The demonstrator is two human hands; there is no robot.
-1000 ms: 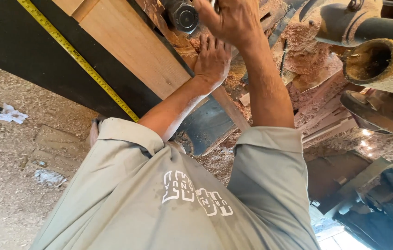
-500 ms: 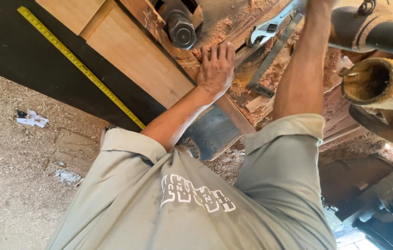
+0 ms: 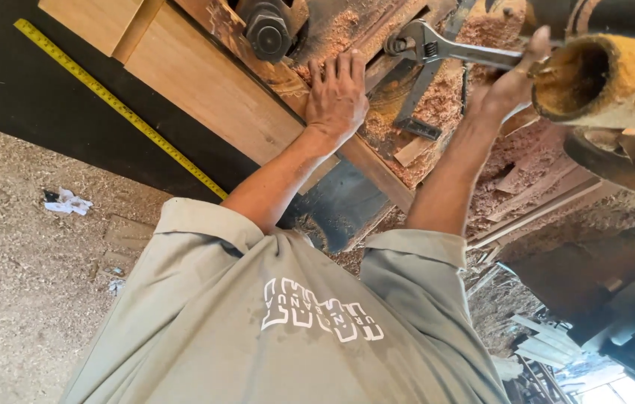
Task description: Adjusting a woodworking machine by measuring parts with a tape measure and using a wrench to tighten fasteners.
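Note:
My left hand [image 3: 336, 93] lies flat, fingers spread, on a sawdust-covered machine surface just right of a pale wooden board [image 3: 205, 86]. A large dark hex nut [image 3: 265, 31] sits just up and left of its fingertips. My right hand [image 3: 508, 82] is closed around the handle of a steel adjustable wrench [image 3: 437, 51]. The wrench's jaw points left toward the left hand and hangs over the sawdust pile. My grey shirt [image 3: 287, 314] fills the lower part of the view.
A yellow tape measure [image 3: 115, 105] runs diagonally across a black panel at left. A thick sawdust-coated pipe [image 3: 617, 75] opens right beside my right hand. Wood offcuts [image 3: 414, 150] lie in the sawdust. The ground [image 3: 25, 284] is covered in sawdust, with a scrap of paper [image 3: 66, 202].
My right hand left the hex nut, reached up to the right, and now holds the wrench by its handle. The left hand stayed flat in place.

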